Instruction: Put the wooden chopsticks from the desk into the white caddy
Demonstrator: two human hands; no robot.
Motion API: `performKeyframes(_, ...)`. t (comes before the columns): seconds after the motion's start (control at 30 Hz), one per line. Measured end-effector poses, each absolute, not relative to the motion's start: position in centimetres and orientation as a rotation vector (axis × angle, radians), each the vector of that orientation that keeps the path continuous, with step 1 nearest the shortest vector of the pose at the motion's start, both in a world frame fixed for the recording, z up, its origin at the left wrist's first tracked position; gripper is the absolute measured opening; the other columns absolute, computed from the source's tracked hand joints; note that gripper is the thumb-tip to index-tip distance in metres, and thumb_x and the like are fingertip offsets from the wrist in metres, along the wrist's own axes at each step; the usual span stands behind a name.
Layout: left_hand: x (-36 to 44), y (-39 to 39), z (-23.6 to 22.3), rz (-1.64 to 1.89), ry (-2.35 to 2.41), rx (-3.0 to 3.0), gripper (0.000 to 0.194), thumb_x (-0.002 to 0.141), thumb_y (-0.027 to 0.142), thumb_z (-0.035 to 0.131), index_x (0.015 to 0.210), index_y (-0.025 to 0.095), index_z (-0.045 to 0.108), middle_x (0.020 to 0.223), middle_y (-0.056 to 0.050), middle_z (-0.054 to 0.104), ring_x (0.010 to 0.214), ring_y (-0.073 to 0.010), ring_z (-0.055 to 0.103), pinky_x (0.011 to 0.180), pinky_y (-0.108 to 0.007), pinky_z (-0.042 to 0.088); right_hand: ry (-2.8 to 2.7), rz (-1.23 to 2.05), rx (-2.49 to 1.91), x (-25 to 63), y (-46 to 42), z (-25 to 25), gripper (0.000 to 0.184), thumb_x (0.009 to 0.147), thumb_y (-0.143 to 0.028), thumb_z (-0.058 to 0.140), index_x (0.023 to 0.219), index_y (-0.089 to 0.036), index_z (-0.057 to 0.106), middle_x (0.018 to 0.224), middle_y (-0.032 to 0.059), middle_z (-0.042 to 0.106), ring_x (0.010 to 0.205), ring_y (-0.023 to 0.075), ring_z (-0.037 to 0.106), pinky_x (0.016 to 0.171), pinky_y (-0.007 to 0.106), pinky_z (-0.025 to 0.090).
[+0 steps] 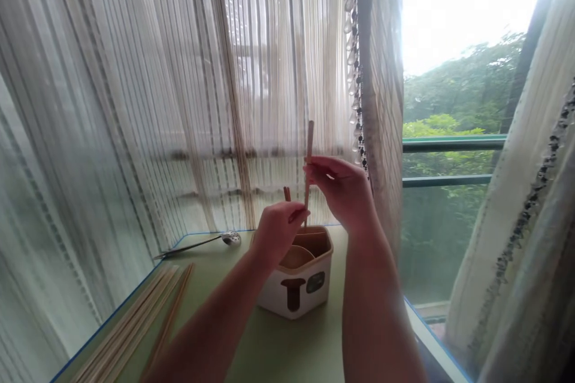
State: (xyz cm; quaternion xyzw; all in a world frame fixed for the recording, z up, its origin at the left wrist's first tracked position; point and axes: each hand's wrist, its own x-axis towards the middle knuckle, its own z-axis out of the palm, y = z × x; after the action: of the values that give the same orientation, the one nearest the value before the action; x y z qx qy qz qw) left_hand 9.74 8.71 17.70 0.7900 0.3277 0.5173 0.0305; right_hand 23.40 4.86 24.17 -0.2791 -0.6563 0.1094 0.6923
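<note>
My right hand [339,182] pinches a pale wooden chopstick [309,139] around its middle, holding it upright above the back of a white-and-tan utensil holder [272,298]. Lower down, the fingers of my left hand [279,228] are closed on the same chopstick, close to the holder's rim. The chopstick's bottom end is hidden behind the rim. Two brown stick tips [286,194] rise behind my left hand; their lower parts are out of sight. A curved divider [299,256] shows inside the holder, and dark brown shapes mark its front.
Many long chopsticks [130,323] lie in a bundle on the left of the green tabletop [265,350]. Behind them rests a slotted metal spoon [230,239]. Sheer striped curtains [179,84] hang at the table's far edge, and a railing [453,145] crosses the window at right.
</note>
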Motion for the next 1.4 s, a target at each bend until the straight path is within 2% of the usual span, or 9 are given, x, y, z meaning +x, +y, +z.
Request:
performKeyframes(0.1, 9.4, 8.9, 17.0, 1.717, 1.045, 2.353, 0.014, 0.077, 0.029, 0.062, 0.084, 0.019, 0.07, 0.077, -0.003, 0.07, 0.069, -0.014, 0.064, 0.067, -0.024, 0.048, -1.479, 0.327, -0.536, 23.2, 5.4, 24.0, 0.021, 0.073, -0.032, 0.066, 0.089, -0.02, 0.069, 0.082, 0.0013, 0.069, 0.074, 0.0138, 0.065, 0.07, 0.031, 0.057)
performKeyframes(0.27, 9.4, 9.2, 16.4, 1.715, 1.037, 2.348, 0.013, 0.078, 0.028, 0.062, 0.084, 0.02, 0.069, 0.077, -0.002, 0.07, 0.069, -0.0134, 0.064, 0.067, -0.024, 0.049, -1.471, 0.361, -0.539, 23.3, 6.3, 23.6, 0.024, 0.071, -0.035, 0.067, 0.09, -0.019, 0.068, 0.082, 0.0016, 0.068, 0.073, 0.0135, 0.064, 0.07, 0.032, 0.056)
performKeyframes(0.37, 9.2, 9.2, 16.4, 1.763, 1.081, 2.328, 0.014, 0.076, 0.031, 0.062, 0.08, 0.019, 0.069, 0.073, -0.002, 0.069, 0.062, -0.0116, 0.061, 0.064, -0.023, 0.048, -1.494, 0.399, -0.611, 23.4, 6.7, 23.5, 0.026, 0.071, -0.035, 0.066, 0.09, -0.018, 0.068, 0.079, 0.0021, 0.068, 0.069, 0.013, 0.063, 0.067, 0.032, 0.057)
performKeyframes(0.43, 8.9, 9.3, 16.5, 1.93, 1.17, 2.179, 0.018, 0.077, 0.035, 0.06, 0.078, 0.018, 0.067, 0.07, -0.001, 0.067, 0.057, -0.0104, 0.059, 0.06, -0.022, 0.047, -1.479, 0.415, -0.648, 23.5, 7.1, 23.4, 0.027, 0.071, -0.036, 0.066, 0.09, -0.017, 0.068, 0.079, 0.0027, 0.068, 0.068, 0.0128, 0.063, 0.067, 0.032, 0.057)
performKeyframes(0.57, 7.7, 10.1, 17.0, 2.195, 1.281, 1.843, 0.028, 0.075, 0.039, 0.059, 0.09, 0.017, 0.063, 0.087, -0.005, 0.067, 0.067, -0.0126, 0.061, 0.059, -0.023, 0.048, -1.445, 0.489, -0.711, 23.7, 8.2, 22.9, 0.028, 0.068, -0.035, 0.069, 0.088, -0.016, 0.068, 0.076, 0.003, 0.067, 0.068, 0.0128, 0.063, 0.067, 0.032, 0.057)
performKeyframes(0.63, 7.1, 10.8, 17.2, 2.035, 1.249, 1.839, 0.033, 0.072, 0.041, 0.061, 0.093, 0.015, 0.064, 0.09, -0.007, 0.067, 0.071, -0.0149, 0.063, 0.059, -0.024, 0.05, -1.473, 0.536, -0.754, 23.7, 8.7, 22.5, 0.026, 0.067, -0.033, 0.07, 0.086, -0.016, 0.068, 0.076, 0.0034, 0.067, 0.068, 0.013, 0.063, 0.066, 0.031, 0.057)
performKeyframes(0.8, 6.3, 11.9, 17.1, 1.613, 1.113, 1.791, 0.034, 0.068, 0.041, 0.066, 0.084, 0.012, 0.067, 0.072, -0.007, 0.068, 0.063, -0.0165, 0.064, 0.051, -0.025, 0.052, -1.636, 0.553, -0.98, 24.0, 9.7, 21.5, 0.014, 0.069, -0.025, 0.067, 0.079, -0.016, 0.069, 0.069, 0.0038, 0.068, 0.063, 0.0126, 0.062, 0.06, 0.026, 0.053)
performKeyframes(1.07, 6.3, 11.7, 17.2, 1.554, 0.918, 1.564, 0.036, 0.06, 0.036, 0.074, 0.084, 0.009, 0.068, 0.07, -0.008, 0.068, 0.064, -0.0156, 0.065, 0.056, -0.026, 0.055, -1.883, 0.418, -1.415, 24.0, 9.9, 21.0, 0.008, 0.067, -0.016, 0.064, 0.071, -0.015, 0.071, 0.058, 0.0025, 0.065, 0.052, 0.0102, 0.056, 0.048, 0.02, 0.041)
performKeyframes(1.4, 6.8, 11.8, 16.9, 1.485, 0.957, 1.708, 0.029, 0.066, 0.033, 0.068, 0.086, 0.012, 0.071, 0.07, -0.006, 0.068, 0.065, -0.0155, 0.064, 0.05, -0.023, 0.053, -1.973, 0.527, -1.471, 23.7, 10.7, 20.3, 0.008, 0.066, -0.022, 0.066, 0.067, -0.017, 0.072, 0.052, 0.0011, 0.061, 0.048, 0.0091, 0.051, 0.045, 0.019, 0.038)
